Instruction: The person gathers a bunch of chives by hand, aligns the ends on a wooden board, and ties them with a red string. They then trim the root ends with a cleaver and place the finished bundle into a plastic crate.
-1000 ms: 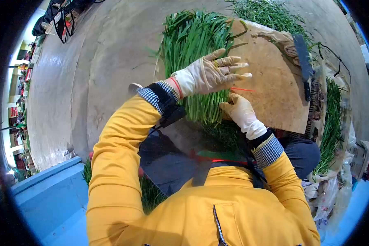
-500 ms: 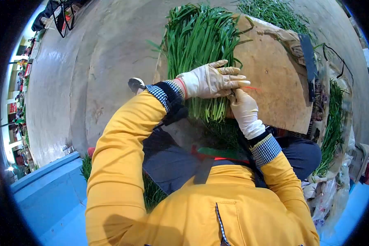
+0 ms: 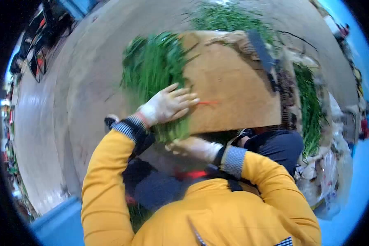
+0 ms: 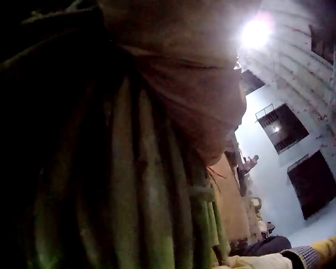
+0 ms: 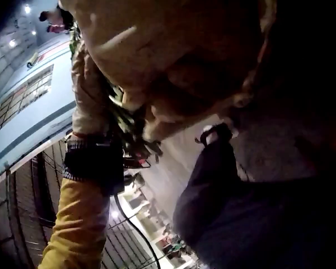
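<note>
A thick bundle of long green stalks (image 3: 153,61) lies on the left part of a wooden board (image 3: 233,90). Across it rests my gloved left hand (image 3: 169,105), fingers straight and slightly spread, a red strip (image 3: 209,102) by the fingertips. My gloved right hand (image 3: 196,148), blurred, is at the pale lower ends, its fingers extended against them. The left wrist view has the left hand (image 4: 185,73) over pale stalks (image 4: 151,196). In the right wrist view, the right hand (image 5: 185,67) is beside the stem ends (image 5: 126,120); its fingertips are partly in shadow.
A large knife (image 3: 261,53) and crumpled cloth (image 3: 233,40) lie at the board's right side. Loose greens (image 3: 229,18) are on the floor beyond. More greens (image 3: 309,106) and plastic bags (image 3: 326,176) stand at the right. The person's knees are below the board.
The right hand has moved from the bundle's right side, beside the red strip, to the lower stalk ends. The left hand stays across the bundle. The head view has shifted.
</note>
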Demonstrator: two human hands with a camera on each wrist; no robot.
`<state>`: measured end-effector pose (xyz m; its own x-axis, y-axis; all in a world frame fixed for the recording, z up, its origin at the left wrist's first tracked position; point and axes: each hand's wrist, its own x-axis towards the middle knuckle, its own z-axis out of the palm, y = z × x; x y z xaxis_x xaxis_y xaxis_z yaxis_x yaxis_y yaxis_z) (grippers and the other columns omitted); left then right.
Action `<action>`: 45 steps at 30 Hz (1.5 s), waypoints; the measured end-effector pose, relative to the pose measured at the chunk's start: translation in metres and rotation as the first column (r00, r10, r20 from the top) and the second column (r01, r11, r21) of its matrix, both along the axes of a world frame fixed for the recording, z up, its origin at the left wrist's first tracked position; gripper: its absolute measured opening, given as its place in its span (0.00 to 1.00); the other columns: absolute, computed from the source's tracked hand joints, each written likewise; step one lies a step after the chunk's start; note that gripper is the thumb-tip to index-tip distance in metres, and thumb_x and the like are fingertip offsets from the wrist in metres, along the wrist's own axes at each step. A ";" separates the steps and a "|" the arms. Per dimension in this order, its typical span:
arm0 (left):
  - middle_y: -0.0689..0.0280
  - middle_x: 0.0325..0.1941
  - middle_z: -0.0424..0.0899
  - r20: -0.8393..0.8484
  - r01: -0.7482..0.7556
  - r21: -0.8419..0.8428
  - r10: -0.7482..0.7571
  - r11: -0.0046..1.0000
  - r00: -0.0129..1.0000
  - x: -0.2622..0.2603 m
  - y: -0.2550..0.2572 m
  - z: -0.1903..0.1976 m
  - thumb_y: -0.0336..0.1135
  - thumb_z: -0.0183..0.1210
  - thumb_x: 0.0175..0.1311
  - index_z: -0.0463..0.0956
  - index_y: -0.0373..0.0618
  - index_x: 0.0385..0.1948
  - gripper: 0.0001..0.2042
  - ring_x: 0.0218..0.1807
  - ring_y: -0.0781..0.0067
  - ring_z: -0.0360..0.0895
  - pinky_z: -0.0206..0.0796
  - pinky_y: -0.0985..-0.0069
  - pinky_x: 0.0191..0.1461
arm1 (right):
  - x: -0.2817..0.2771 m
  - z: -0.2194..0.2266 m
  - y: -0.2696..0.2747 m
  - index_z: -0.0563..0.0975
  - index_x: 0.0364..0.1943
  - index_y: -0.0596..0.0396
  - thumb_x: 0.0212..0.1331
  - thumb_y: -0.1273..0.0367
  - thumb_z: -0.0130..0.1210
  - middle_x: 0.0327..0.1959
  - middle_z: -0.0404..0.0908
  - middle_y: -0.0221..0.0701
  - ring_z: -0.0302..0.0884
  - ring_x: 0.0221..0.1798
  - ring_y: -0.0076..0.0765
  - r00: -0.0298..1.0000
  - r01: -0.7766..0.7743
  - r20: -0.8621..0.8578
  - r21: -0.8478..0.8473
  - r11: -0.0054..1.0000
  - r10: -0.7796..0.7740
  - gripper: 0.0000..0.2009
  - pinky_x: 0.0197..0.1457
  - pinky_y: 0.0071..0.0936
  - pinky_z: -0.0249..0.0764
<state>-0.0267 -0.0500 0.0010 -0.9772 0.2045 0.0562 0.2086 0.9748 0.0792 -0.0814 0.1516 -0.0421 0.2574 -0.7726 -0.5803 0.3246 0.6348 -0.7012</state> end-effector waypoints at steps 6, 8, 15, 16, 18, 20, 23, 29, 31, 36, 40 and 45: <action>0.63 0.62 0.70 -0.028 -0.007 0.037 0.008 0.999 1.000 -0.006 0.009 0.014 0.39 0.51 0.60 0.68 0.53 0.59 0.22 0.62 0.63 0.67 0.53 0.59 0.68 | 0.002 -0.001 0.005 0.80 0.35 0.54 0.63 0.61 0.47 0.29 0.81 0.24 0.75 0.33 0.23 0.958 -0.287 0.021 -0.013 0.958 0.287 0.14 0.38 0.24 0.70; 0.63 0.62 0.70 0.001 -0.027 0.006 0.027 1.000 1.000 -0.008 0.010 0.015 0.38 0.52 0.59 0.68 0.53 0.58 0.22 0.62 0.62 0.67 0.54 0.59 0.67 | -0.010 0.029 0.008 0.80 0.33 0.53 0.61 0.62 0.47 0.25 0.82 0.29 0.79 0.32 0.29 0.838 -0.530 -0.204 -0.092 0.843 0.505 0.13 0.37 0.31 0.73; 0.61 0.60 0.70 0.103 -0.047 -0.176 0.065 0.983 0.993 -0.016 0.027 0.028 0.37 0.52 0.57 0.63 0.44 0.61 0.27 0.62 0.61 0.64 0.49 0.60 0.69 | -0.113 0.144 0.064 0.77 0.40 0.57 0.52 0.62 0.56 0.35 0.80 0.43 0.79 0.42 0.45 0.349 -0.389 -0.881 -0.445 0.806 -0.318 0.15 0.41 0.37 0.75; 0.61 0.60 0.70 0.128 -0.032 -0.215 0.060 0.976 0.990 -0.017 0.027 0.025 0.38 0.52 0.56 0.62 0.45 0.62 0.28 0.63 0.61 0.63 0.47 0.59 0.69 | -0.131 0.149 0.081 0.72 0.49 0.55 0.48 0.61 0.60 0.39 0.79 0.42 0.79 0.42 0.45 0.192 -0.368 -0.934 -0.352 0.860 -0.300 0.23 0.42 0.37 0.75; 0.61 0.58 0.72 0.145 -0.012 -0.228 0.046 0.974 0.988 -0.018 0.027 0.023 0.39 0.53 0.55 0.64 0.46 0.61 0.28 0.61 0.61 0.65 0.47 0.58 0.69 | -0.169 0.152 0.126 0.68 0.58 0.54 0.45 0.60 0.65 0.42 0.79 0.41 0.79 0.41 0.46 -0.020 -0.246 -0.912 -0.393 0.886 -0.410 0.33 0.42 0.36 0.75; 0.61 0.57 0.73 0.148 0.017 -0.243 0.020 0.970 0.989 -0.026 0.031 0.028 0.39 0.53 0.55 0.65 0.46 0.60 0.27 0.61 0.61 0.66 0.48 0.58 0.69 | -0.225 0.168 0.182 0.71 0.54 0.57 0.45 0.63 0.65 0.43 0.78 0.41 0.79 0.39 0.43 -0.575 -0.286 -0.746 -0.202 0.937 -0.337 0.29 0.42 0.32 0.76; 0.63 0.56 0.74 0.220 0.061 -0.307 0.008 0.950 0.975 -0.043 0.038 0.042 0.38 0.53 0.54 0.66 0.47 0.58 0.26 0.60 0.61 0.68 0.49 0.57 0.68 | -0.338 0.124 0.312 0.67 0.57 0.64 0.55 0.63 0.62 0.52 0.73 0.51 0.76 0.49 0.42 -0.045 0.789 -0.723 -0.449 0.420 -0.690 0.28 0.54 0.29 0.73; 0.64 0.60 0.71 0.261 0.235 -0.334 -0.150 0.913 0.954 -0.133 0.087 0.072 0.38 0.55 0.52 0.67 0.49 0.58 0.26 0.62 0.60 0.64 0.48 0.57 0.69 | -0.454 -0.009 0.488 0.44 0.66 0.73 0.38 0.40 0.65 0.66 0.58 0.56 0.58 0.69 0.49 0.257 0.919 -0.956 0.287 0.270 0.143 0.62 0.71 0.31 0.55; 0.64 0.60 0.72 0.156 0.272 -0.298 -0.234 0.915 0.960 -0.181 0.125 0.076 0.36 0.55 0.51 0.70 0.47 0.54 0.24 0.61 0.61 0.65 0.52 0.58 0.67 | -0.452 -0.029 0.468 0.44 0.67 0.72 0.38 0.36 0.62 0.65 0.59 0.55 0.58 0.69 0.51 0.383 0.867 -0.893 0.436 0.242 0.236 0.62 0.71 0.33 0.55; 0.62 0.60 0.71 -0.011 0.323 -0.057 -0.324 0.945 0.946 -0.302 0.236 0.088 0.32 0.53 0.54 0.68 0.44 0.56 0.24 0.61 0.60 0.66 0.52 0.60 0.67 | -0.464 -0.043 0.430 0.41 0.70 0.58 0.39 0.42 0.65 0.59 0.71 0.46 0.69 0.61 0.45 0.290 0.801 -0.857 0.460 0.382 0.425 0.60 0.66 0.36 0.60; 0.54 0.62 0.69 -0.057 0.165 0.545 -0.161 0.822 0.985 -0.369 0.335 0.066 0.26 0.55 0.58 0.63 0.38 0.61 0.26 0.65 0.53 0.63 0.54 0.67 0.68 | -0.473 -0.062 0.438 0.32 0.71 0.50 0.40 0.46 0.66 0.57 0.72 0.47 0.70 0.61 0.45 0.337 0.847 -0.910 0.405 0.344 0.242 0.61 0.65 0.39 0.61; 0.57 0.57 0.74 0.818 -0.829 0.494 -0.183 -0.261 0.545 -0.406 0.455 0.004 0.43 0.53 0.65 0.66 0.41 0.58 0.23 0.64 0.65 0.63 0.52 0.74 0.66 | -0.476 -0.049 0.453 0.41 0.71 0.53 0.40 0.52 0.67 0.51 0.76 0.48 0.74 0.57 0.48 0.390 0.820 -0.905 0.426 0.381 0.172 0.56 0.61 0.36 0.67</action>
<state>-0.4330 0.4050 0.0046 -0.6953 0.0720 -0.7151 -0.6850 -0.3676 0.6290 -0.5571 0.6043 -0.0908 -0.7762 0.2767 -0.5665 0.3542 0.9347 -0.0288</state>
